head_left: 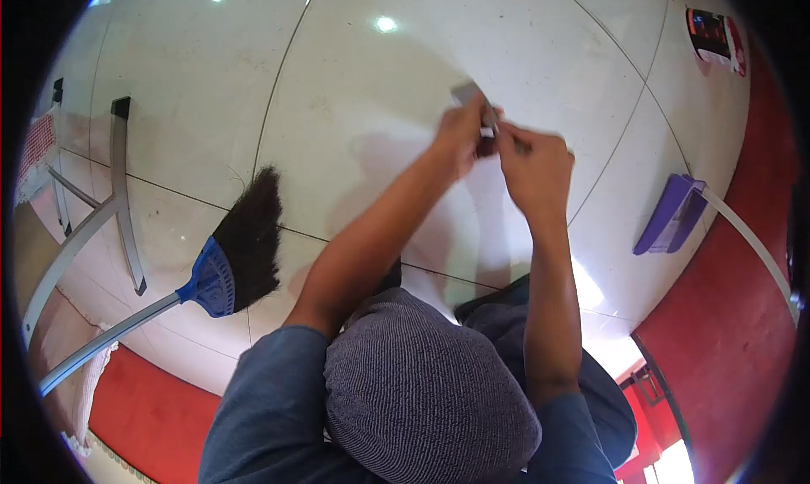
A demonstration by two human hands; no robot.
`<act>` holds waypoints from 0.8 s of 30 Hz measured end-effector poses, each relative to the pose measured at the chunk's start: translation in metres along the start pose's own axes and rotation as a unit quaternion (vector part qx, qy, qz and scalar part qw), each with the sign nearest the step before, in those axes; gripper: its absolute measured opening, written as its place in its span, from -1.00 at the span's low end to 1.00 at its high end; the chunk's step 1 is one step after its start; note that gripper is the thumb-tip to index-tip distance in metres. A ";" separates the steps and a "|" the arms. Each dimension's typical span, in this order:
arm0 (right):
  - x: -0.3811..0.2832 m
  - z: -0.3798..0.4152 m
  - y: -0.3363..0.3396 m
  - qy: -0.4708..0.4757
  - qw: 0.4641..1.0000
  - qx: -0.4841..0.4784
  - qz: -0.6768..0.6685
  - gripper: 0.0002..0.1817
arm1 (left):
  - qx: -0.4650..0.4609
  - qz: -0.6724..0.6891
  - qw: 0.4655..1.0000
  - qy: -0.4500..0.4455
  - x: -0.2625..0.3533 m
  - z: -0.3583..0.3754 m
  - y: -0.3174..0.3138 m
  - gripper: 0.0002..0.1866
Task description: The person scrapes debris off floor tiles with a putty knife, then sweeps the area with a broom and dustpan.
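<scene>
Out in front of my body, both hands meet above the tiled floor. My left hand (462, 136) is closed around a flat grey piece (464, 91) whose blunt end sticks out past the fingers. Close against it, my right hand (538, 165) has its fingers bent in a pinch beside the left fingertips. A small white patch and a dark reddish-brown part show between the two hands. What kind of thing this is, and whether it is one piece or two, I cannot make out. Slight motion blur covers the fingers.
A broom (240, 252) with dark bristles and a blue head lies to the left, near a metal-legged chair (121, 193). On the right are a purple dustpan (671, 214) with a pale handle, a dark printed packet (711, 38) and a red wall (730, 290).
</scene>
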State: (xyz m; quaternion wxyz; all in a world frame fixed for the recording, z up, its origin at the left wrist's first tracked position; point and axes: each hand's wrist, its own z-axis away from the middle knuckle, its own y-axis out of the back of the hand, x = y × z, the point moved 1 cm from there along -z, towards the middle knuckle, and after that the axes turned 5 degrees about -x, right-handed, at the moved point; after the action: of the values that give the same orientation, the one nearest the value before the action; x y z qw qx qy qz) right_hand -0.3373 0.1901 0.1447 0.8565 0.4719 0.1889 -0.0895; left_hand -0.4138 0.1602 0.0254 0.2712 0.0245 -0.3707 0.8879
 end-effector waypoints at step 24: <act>-0.110 0.028 -0.085 0.221 0.966 -0.087 0.102 -0.73 | 0.164 0.226 0.947 -0.159 0.044 0.078 0.090 -0.68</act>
State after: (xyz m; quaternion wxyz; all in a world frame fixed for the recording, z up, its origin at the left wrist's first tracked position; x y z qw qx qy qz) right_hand -0.4594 0.1179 0.1373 0.8356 0.4204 0.3319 0.1215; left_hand -0.5087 0.0764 0.0345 -0.0067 0.1249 -0.2537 0.9592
